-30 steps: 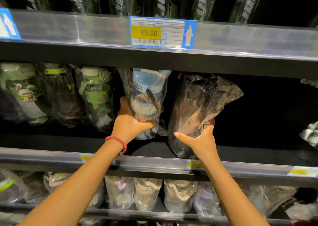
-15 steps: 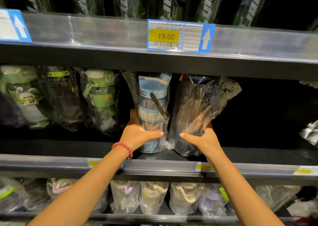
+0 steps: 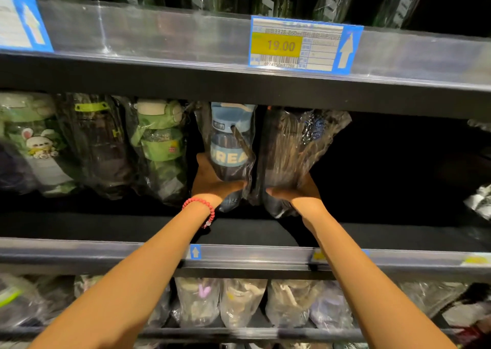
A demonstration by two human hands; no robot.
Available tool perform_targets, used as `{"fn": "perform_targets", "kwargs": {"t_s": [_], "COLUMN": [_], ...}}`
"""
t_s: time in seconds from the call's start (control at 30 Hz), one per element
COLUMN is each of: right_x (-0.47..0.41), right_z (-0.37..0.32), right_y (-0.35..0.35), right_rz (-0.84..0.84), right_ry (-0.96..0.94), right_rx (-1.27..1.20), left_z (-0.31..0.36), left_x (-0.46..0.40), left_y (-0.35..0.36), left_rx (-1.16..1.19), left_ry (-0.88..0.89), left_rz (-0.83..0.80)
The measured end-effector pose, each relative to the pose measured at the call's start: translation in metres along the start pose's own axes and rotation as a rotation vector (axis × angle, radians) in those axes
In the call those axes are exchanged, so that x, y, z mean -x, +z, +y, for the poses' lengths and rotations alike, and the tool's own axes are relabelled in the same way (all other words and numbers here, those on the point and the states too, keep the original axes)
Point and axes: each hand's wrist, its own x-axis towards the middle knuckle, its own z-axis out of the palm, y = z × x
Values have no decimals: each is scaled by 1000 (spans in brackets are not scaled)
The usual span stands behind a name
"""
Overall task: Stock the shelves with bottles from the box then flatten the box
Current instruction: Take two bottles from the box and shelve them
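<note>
Left hand (image 3: 212,182) around the bagged blue bottle (image 3: 230,147), right hand (image 3: 297,192) around the dark bagged bottle (image 3: 289,152), both on the middle shelf (image 3: 132,229).

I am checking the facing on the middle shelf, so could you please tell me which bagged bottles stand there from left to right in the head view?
Green rabbit-print bottle → dark bottle with a lime strap → green bottle with a white cap → blue-capped bottle gripped by the left hand → dark bagged bottle gripped by the right hand.
</note>
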Motion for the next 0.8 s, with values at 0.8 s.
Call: {"fn": "perform_targets", "kwargs": {"t_s": [0.8], "right_x": [-9], "right_z": [-1], "right_y": [20], "right_rz": [73], "right_ry": [-251], "right_rx": [18], "left_z": [-9], "left_x": [-3], "left_y": [4], "left_rx": [9], "left_ry": [45], "left_rz": [201]}}
